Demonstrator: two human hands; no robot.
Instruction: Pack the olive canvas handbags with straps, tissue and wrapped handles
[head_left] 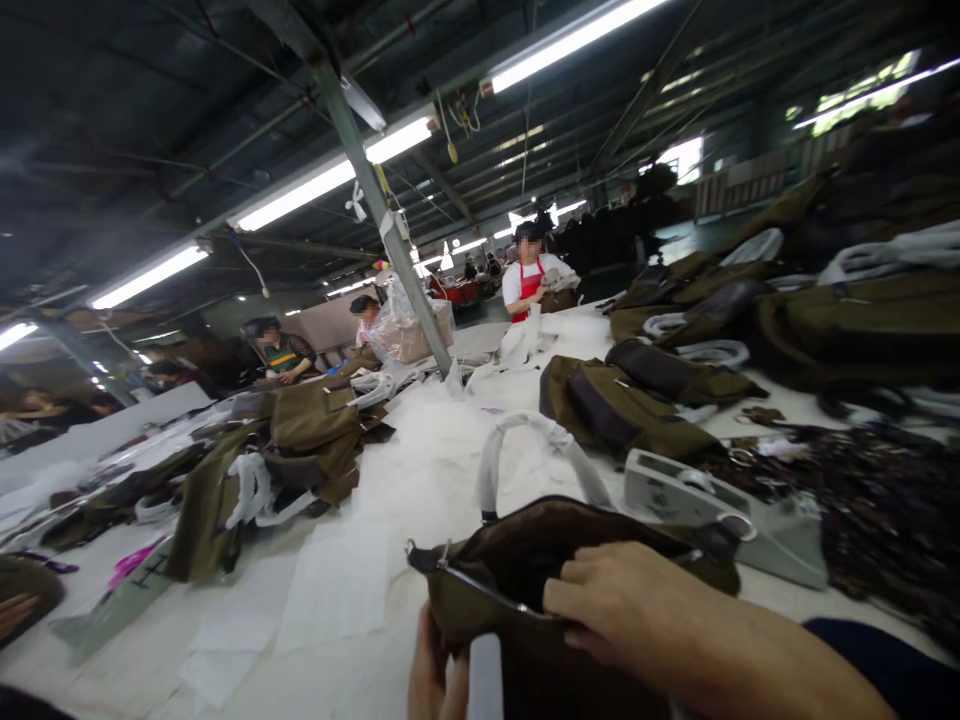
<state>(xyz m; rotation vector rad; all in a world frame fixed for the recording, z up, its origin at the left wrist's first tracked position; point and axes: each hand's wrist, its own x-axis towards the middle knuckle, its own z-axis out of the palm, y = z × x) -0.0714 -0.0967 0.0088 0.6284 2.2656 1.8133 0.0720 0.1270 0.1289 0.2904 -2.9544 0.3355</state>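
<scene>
An olive and brown bag stands in front of me with its zipped mouth open and a dark inside showing. One wrapped white handle arches up behind the opening; part of another white strap rises at the near side. My left hand is at the bag's lower left side, its fingers against the outside near the white strap. Over the front rim reaches my right hand, fingers curled at the zip edge of the opening. What its fingertips hold is hidden.
Similar bags lie in piles at left and right. A clear plastic tray sits beside dark straps. White sheets cover the table's middle. A metal post rises beyond; a person in a red apron stands behind.
</scene>
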